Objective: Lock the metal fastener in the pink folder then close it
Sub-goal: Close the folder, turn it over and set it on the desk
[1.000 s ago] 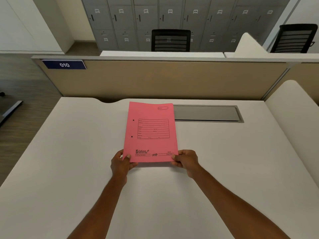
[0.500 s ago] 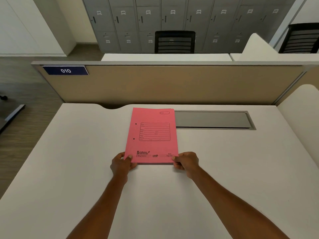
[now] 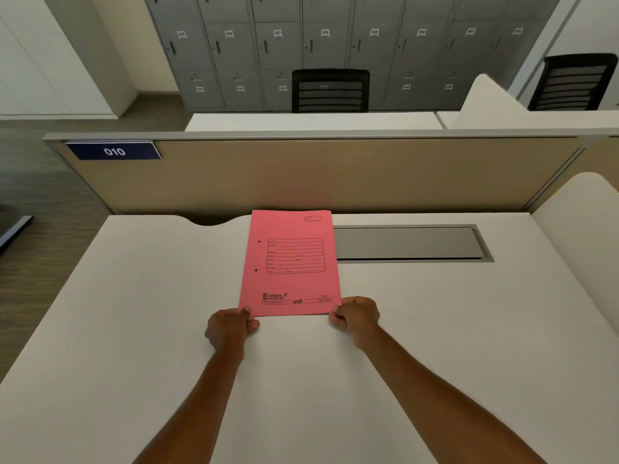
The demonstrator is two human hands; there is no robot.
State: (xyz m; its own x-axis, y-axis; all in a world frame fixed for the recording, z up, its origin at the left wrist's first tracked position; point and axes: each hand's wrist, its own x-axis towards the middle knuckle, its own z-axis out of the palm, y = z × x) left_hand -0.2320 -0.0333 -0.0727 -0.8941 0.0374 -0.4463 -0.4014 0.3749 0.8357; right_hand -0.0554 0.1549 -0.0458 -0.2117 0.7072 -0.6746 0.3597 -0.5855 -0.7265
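Two bare forearms reach into view from the bottom edge, with no sleeve, cuff or glove on either. The left hand [image 3: 230,326] shows its back and a thumb with a short, plain nail. The right hand [image 3: 356,318] shows its back and knuckles, with a short, plain nail on its thumb too. No watch, ring, bracelet or strap shows at either wrist or on any finger. Nothing above the forearms is in view.

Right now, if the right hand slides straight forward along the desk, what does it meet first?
The right hand already pinches the folder at its near right corner. Ahead, the desk looks bare up to the grey cable tray lid, likely first, though depth is unclear.
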